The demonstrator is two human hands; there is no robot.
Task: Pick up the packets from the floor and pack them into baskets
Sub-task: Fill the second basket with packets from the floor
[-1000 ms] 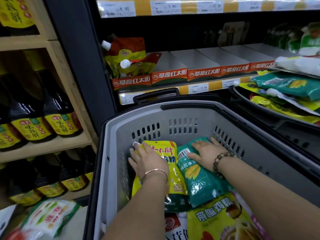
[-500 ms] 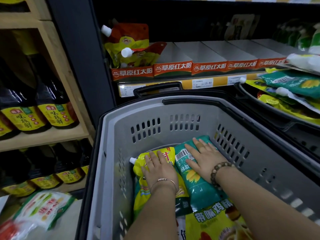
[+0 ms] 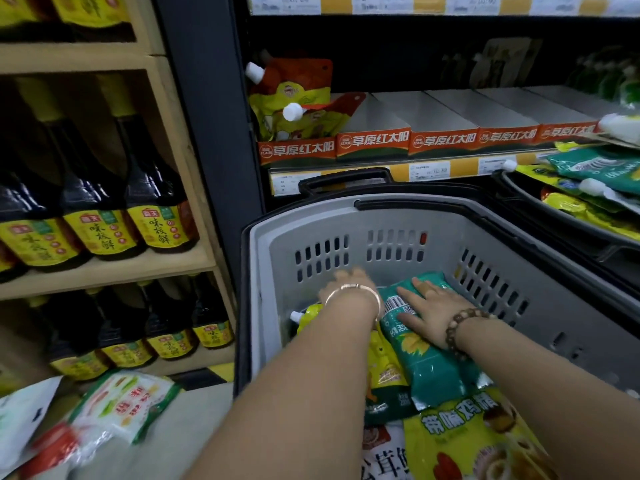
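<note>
The grey basket [image 3: 273,258] holds a teal packet [image 3: 433,370] under the flat, straight-fingered right hand [image 3: 433,310], the left hand [image 3: 349,282] is too blurred to tell its grip, and the shelf boxes [image 3: 374,142] read 草原红太阳.

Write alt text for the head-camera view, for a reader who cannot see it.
A person's right hand presses flat on a teal packet inside a grey shopping basket; the left hand, blurred, reaches over a yellow spouted pouch. More packets lie on the floor beside it.

Bare forearms, thin gold bangle [image 3: 353,292] on left wrist, brown beaded bracelet [image 3: 462,327] on right
</note>
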